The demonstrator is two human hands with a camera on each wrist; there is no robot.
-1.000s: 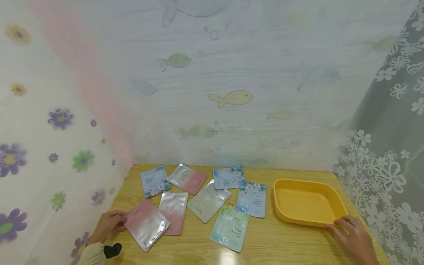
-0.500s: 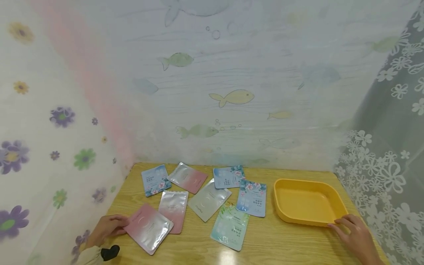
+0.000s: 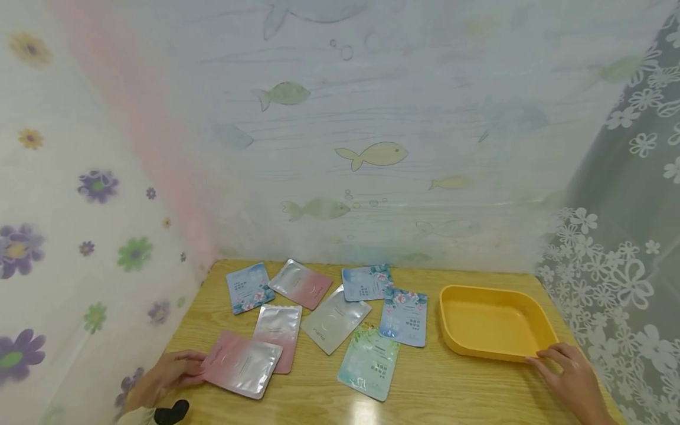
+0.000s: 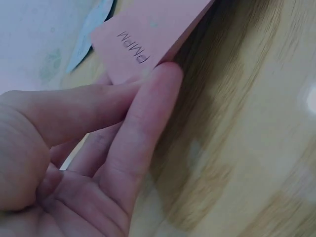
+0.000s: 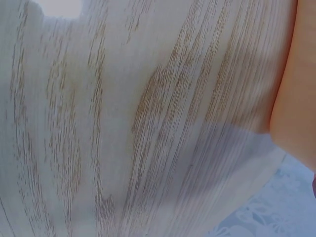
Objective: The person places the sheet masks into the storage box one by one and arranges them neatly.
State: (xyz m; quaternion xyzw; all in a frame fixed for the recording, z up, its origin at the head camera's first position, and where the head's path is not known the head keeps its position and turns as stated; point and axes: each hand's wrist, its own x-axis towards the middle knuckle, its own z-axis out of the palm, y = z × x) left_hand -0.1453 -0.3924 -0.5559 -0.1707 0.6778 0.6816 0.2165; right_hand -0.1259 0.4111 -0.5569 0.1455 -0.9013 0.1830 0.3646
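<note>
At the near left of the table, my left hand [image 3: 172, 373] pinches the corner of a pink-and-silver sheet mask packet [image 3: 241, 363]. Thumb and fingers meet on its pink end, marked PMPM, in the left wrist view. This packet is tilted and partly covers another pink-and-silver packet [image 3: 278, 333]. On the right, my right hand [image 3: 571, 375] holds the near right corner of a yellow tray [image 3: 496, 356] between thumb and fingers. The tray's orange-looking side [image 5: 296, 98] fills the right edge of the right wrist view, where the hand is almost wholly hidden.
Farther back lie a blue floral packet [image 3: 249, 288], a pink-and-silver packet [image 3: 301, 284] and a pale silvery one [image 3: 334, 321]. Two more blue packets, one upper [image 3: 366, 283] and one lower [image 3: 404, 319], overlap near a green packet [image 3: 368, 363]. Printed curtains [image 3: 372, 236] surround the wooden table [image 3: 441, 389].
My left hand has shifted slightly toward the near edge, and its packet has turned and moved slightly right. The right hand and the tray stay in place.
</note>
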